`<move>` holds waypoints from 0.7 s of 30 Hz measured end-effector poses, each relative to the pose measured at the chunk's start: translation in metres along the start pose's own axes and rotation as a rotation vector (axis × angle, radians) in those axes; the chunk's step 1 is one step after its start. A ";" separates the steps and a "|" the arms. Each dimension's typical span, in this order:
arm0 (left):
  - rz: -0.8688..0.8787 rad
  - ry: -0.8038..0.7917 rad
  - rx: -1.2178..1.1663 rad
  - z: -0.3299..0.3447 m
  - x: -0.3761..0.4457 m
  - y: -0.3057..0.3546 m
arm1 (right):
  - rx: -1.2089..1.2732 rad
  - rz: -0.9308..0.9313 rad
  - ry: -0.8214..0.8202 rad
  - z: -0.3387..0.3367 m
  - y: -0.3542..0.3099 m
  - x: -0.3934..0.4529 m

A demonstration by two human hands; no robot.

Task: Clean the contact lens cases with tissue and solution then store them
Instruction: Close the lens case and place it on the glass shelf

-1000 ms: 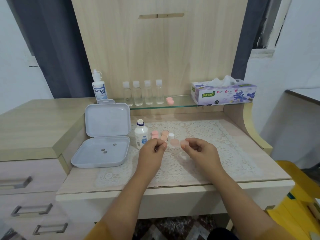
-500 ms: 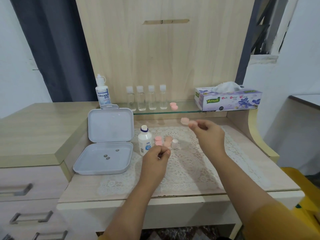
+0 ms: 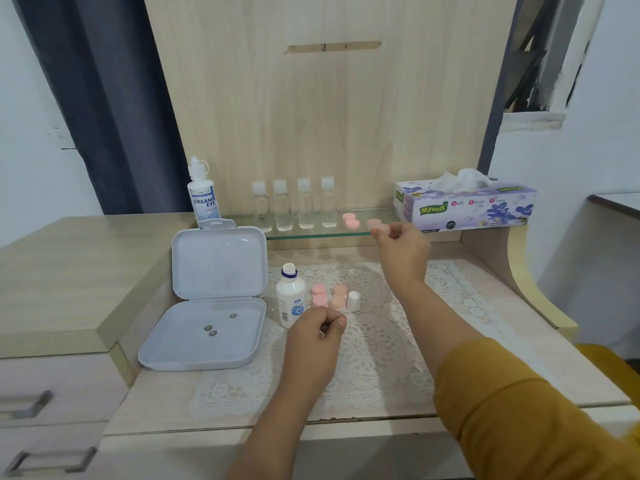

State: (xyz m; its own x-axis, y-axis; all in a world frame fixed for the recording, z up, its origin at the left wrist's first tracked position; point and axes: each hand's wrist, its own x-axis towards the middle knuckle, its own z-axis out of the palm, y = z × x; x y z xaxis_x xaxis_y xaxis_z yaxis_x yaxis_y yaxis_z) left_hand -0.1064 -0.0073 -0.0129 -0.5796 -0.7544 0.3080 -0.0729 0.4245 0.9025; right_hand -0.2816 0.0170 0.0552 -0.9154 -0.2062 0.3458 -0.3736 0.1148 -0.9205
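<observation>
Right hand [image 3: 401, 249] pinches a pink lens case [image 3: 377, 226] at the glass shelf [image 3: 381, 216] edge, second pink case [image 3: 350, 221] just at its 9 o'clock on the shelf. Left hand [image 3: 317, 332] hovers over the lace mat [image 3: 381, 341], fingers curled; contents can't tell. More cases [image 3: 329, 297], white cap [image 3: 354, 301] and open small bottle [image 3: 291, 301] at its 12 o'clock on the tabletop [image 3: 519, 386]. Open box [image 3: 211, 306] at 9 o'clock. Tissue box [image 3: 464, 207] on shelf, 3 o'clock end.
</observation>
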 end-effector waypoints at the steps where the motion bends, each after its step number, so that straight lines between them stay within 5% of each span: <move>1: -0.002 0.000 0.000 0.000 0.000 0.000 | -0.008 -0.003 -0.001 0.001 0.000 0.002; 21: -0.020 -0.004 -0.041 0.000 0.000 0.002 | -0.153 0.023 -0.090 0.017 -0.003 0.022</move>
State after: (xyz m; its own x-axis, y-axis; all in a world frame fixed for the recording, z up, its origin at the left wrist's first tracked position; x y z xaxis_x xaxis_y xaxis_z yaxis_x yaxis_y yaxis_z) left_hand -0.1070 -0.0069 -0.0114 -0.5817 -0.7603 0.2891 -0.0511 0.3889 0.9199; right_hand -0.2980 -0.0045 0.0628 -0.9094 -0.2874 0.3006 -0.3772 0.2657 -0.8872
